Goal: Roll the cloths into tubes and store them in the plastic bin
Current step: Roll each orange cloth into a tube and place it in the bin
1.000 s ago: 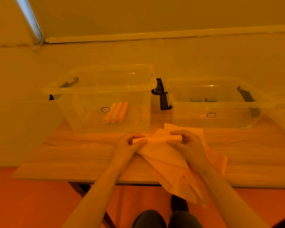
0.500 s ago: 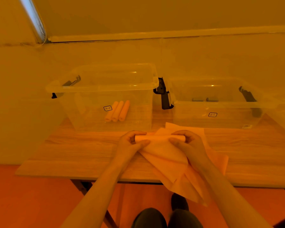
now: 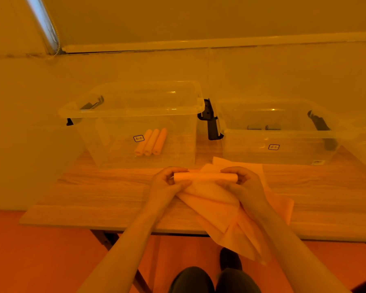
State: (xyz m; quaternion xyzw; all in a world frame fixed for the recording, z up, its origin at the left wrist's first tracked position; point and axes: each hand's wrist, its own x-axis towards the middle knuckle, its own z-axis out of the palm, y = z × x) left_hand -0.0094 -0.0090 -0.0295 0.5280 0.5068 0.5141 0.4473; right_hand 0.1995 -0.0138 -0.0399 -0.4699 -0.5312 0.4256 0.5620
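An orange cloth [image 3: 216, 199] lies at the table's front edge, its far end wound into a tube [image 3: 205, 177]. My left hand [image 3: 167, 185] pinches the tube's left end and my right hand [image 3: 243, 185] grips its right end. The unrolled part trails toward me and hangs over the table edge. More flat orange cloth [image 3: 281, 204] lies beneath it. Three rolled orange tubes [image 3: 150, 142] lie side by side on the floor of the clear plastic bin [image 3: 133, 108] at the back left.
A second clear bin [image 3: 283, 134] stands at the back right with two dark rolls [image 3: 263, 127] inside. Black handle clips [image 3: 209, 121] sit between the bins. The wooden table [image 3: 106, 193] backs onto a wall; its front edge is close to my knees.
The tube has grown slightly as both hands turn it; less cloth is loose. The hands stay in the same spot on the table.
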